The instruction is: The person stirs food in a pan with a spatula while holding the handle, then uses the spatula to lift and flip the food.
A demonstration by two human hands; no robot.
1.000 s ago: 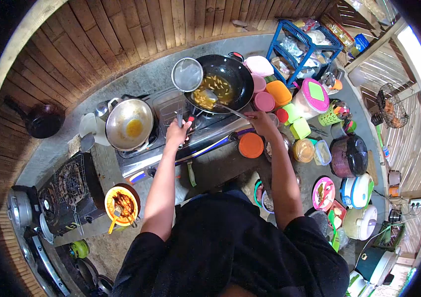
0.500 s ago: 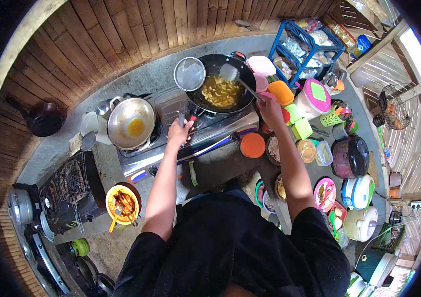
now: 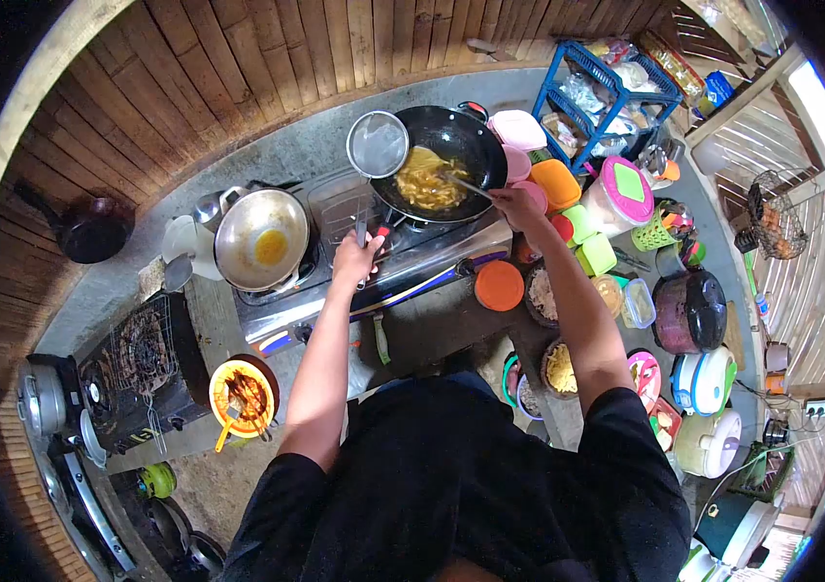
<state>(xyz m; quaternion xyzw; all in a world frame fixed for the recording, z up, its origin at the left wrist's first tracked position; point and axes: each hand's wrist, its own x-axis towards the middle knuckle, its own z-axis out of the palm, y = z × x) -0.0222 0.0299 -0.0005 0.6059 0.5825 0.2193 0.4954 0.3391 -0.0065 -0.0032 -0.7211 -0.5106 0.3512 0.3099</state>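
Observation:
My left hand [image 3: 356,260] is closed around the handle of a round mesh strainer [image 3: 378,145]. The strainer's mesh end hangs over the left rim of a black wok [image 3: 476,145]. Just beside this hand is the wok's red-tipped handle [image 3: 383,231]; whether my fingers touch it I cannot tell. In my right hand [image 3: 519,206] is the handle of a spatula [image 3: 471,185]. Its blade is down among the yellowish pieces of food [image 3: 422,179] in oil, mostly hidden by them. The wok sits on the right burner of a gas stove [image 3: 335,308].
A metal pan [image 3: 247,228] with a little oil stands on the left burner. A yellow bowl [image 3: 226,373] of red sauce lies at lower left, near a grill [image 3: 141,354]. Plastic tubs, an orange lid [image 3: 499,285] and a dark pot [image 3: 675,315] crowd the right side.
The spatula blade has come down from the wok's upper side into the food, which is now heaped together. My right hand has shifted slightly left and down. The strainer stays over the rim.

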